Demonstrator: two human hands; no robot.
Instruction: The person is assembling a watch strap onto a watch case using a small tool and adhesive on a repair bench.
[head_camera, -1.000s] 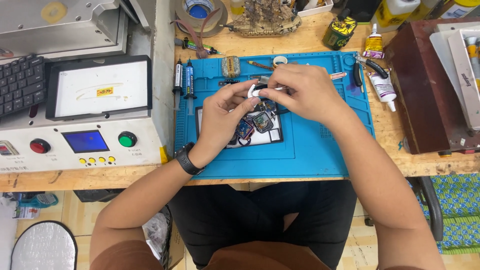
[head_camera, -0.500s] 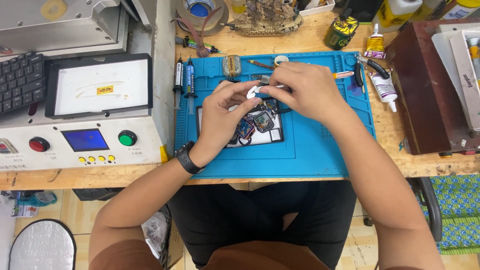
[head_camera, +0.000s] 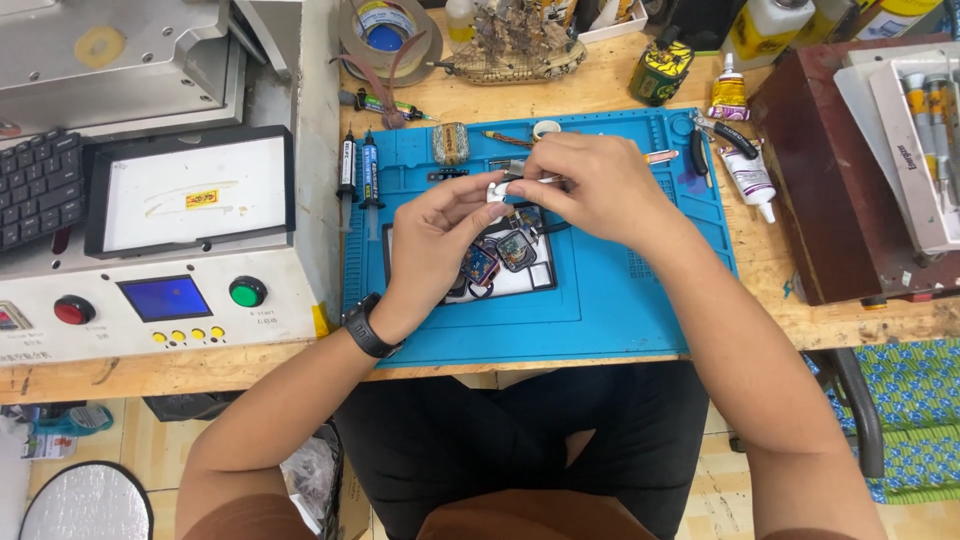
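My left hand (head_camera: 440, 235) and my right hand (head_camera: 590, 185) meet above a blue work mat (head_camera: 600, 310). Between their fingertips sits a small white piece (head_camera: 497, 190), pinched from both sides; my right hand also seems to hold a thin metal tool against it. Under my hands lie several small square watch parts (head_camera: 505, 255) on a white sheet with a dark border. A black watch is on my left wrist (head_camera: 368, 328).
A white machine with a screen, red and green buttons (head_camera: 170, 250) stands left, a keyboard (head_camera: 35, 185) beyond it. Syringes (head_camera: 358, 165), tape rolls (head_camera: 385, 30), glue tubes (head_camera: 745, 175), pliers (head_camera: 720, 135) and a brown box (head_camera: 850, 170) ring the mat on the wooden bench.
Almost nothing differs; both hands stay together over the mat with only tiny finger shifts on the white piece.
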